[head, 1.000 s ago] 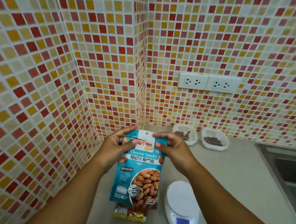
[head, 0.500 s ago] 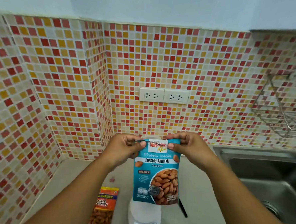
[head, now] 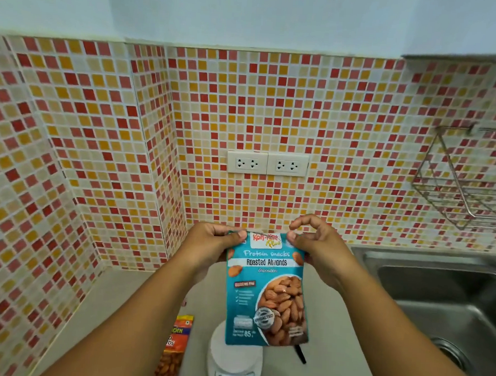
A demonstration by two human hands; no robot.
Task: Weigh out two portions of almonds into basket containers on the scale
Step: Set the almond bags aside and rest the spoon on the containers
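Head view: both hands, left hand and right hand, pinch the sealed-looking almond bag above the scale; no baskets visible, nothing weighed yet

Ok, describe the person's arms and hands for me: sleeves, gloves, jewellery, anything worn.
Both forearms are bare up to the frame's lower edge, with no sleeves in view. The left hand and the right hand wear no gloves, and no rings, watch or bracelets show. The fingernails look short and unpainted. No markings are visible on either arm.
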